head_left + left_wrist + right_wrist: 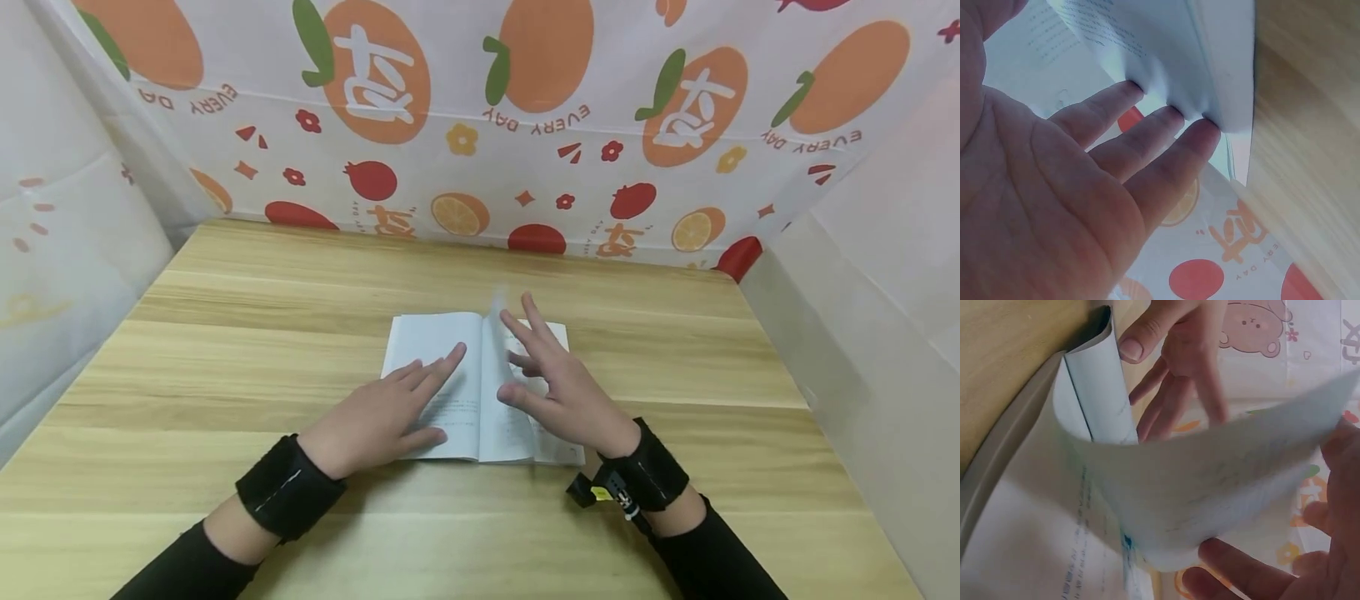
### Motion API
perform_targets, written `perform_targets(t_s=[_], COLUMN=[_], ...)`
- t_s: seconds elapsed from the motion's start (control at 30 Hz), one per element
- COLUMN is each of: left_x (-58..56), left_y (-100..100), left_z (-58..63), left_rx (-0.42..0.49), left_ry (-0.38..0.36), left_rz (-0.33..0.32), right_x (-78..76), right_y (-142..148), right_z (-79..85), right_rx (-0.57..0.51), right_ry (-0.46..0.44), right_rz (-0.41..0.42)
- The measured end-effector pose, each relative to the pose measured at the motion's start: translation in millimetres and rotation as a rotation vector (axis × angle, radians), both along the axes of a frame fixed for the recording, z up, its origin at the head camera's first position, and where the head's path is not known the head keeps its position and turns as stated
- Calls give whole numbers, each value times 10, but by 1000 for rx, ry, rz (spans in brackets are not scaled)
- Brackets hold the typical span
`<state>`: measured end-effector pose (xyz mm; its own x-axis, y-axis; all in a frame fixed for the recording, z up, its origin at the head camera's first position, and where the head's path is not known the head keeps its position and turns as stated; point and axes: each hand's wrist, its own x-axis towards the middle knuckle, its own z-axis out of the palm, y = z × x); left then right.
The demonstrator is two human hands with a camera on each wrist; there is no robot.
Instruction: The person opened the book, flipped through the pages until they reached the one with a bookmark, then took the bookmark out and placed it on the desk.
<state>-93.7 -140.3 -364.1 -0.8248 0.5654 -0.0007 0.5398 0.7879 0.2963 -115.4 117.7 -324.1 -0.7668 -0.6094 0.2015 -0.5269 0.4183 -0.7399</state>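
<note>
An open book (431, 332) with printed pages lies on the wooden table. My left hand (375, 412) rests across its left page with fingers extended. In the left wrist view, three fingertips press against the paper (1147, 62). Over the right half, my right hand (562, 387) has its fingers spread beside a raised leaf (495, 333), which stands up near the spine and is blurred. The right wrist view has this leaf (1210, 481) curving between the hands, with right fingertips touching its surface. Part of the right page is hidden behind the right hand.
The wooden table (225, 358) extends around the book on all sides. A white curtain (465, 150) printed with fruit hangs along its back edge, and pale sheets flank it at left and right. Both wrists wear black bands; a small camera (600, 492) sits at the right one.
</note>
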Motion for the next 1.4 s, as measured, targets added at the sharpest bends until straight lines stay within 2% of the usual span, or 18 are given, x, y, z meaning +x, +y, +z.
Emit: perform_targets(t_s=[0.1, 0.2, 0.43, 0.5, 0.6, 0.77, 0.93, 1.03, 1.2, 1.4], left_x=[-4, -5, -29, -38, -38, -26, -37, -47, -53, -39], left_y=[3, -6, -26, -31, -46, -58, -56, -57, -63, -70], left_z=[6, 2, -2, -2, -5, -7, 20, 37, 54, 61], left_rx=[18, 34, 20, 19, 24, 25, 27, 34, 27, 7], left_ry=[-10, -22, -20, -9, 10, 34, 89, 102, 100, 36], left_rz=[-1, -4, -36, -46, -71, -103, -113, -96, -76, -33], right_x=[59, 54, -98, -117, -133, -167, -220, -231, -218, -229], right_y=[-39, -43, 21, 25, 25, 60, 90, 102, 134, 163], right_z=[101, 62, -302, -325, -335, -361, -396, -415, -454, -483], right_rx=[-22, 13, 192, 200, 208, 205, 245, 280, 339, 456], right_ry=[-52, -79, 62, 71, 70, 54, 123, 140, 135, 174], right_rz=[14, 66, 151, 160, 142, 57, 15, 7, -25, -48])
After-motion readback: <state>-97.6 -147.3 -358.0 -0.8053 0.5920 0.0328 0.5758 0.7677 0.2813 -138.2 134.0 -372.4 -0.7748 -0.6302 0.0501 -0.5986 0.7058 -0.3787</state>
